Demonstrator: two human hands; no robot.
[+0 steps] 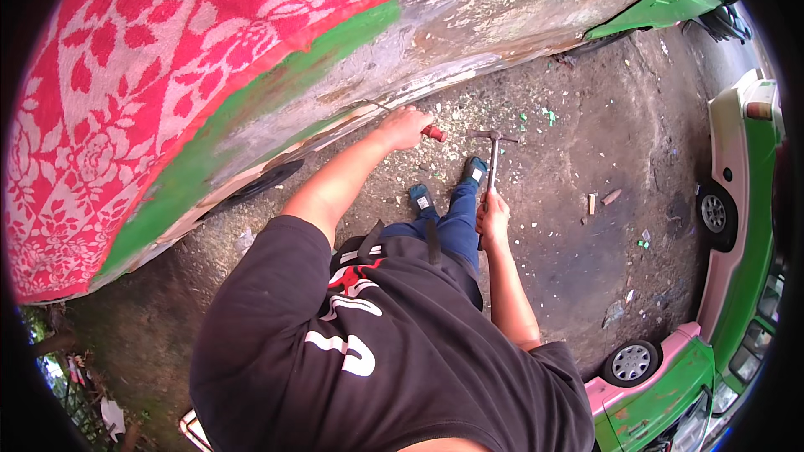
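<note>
the person's left hand [406,128] is closed around a red-handled tool [434,133], whose butt juts out past the little-finger side while a thin metal shank emerges on the other side toward the scraped car panel [427,33]. whether its tip touches the panel cannot be told. the right hand [494,216] grips a hammer [494,163] by its shaft, the head standing beyond the fingers, near the red butt but apart from it.

the fingers wrapped under both grips are partly hidden, and the tool's working end is too small to make out. the car is cut off by the upper edge.

the hammer shaft looks like grey metal, straight and slender; its head is narrow. the panel shows rough, blotchy patches beside green paint, under a red-and-pink floral towel [167,75]. pale flakes [456,113] litter the rough ground.
</note>
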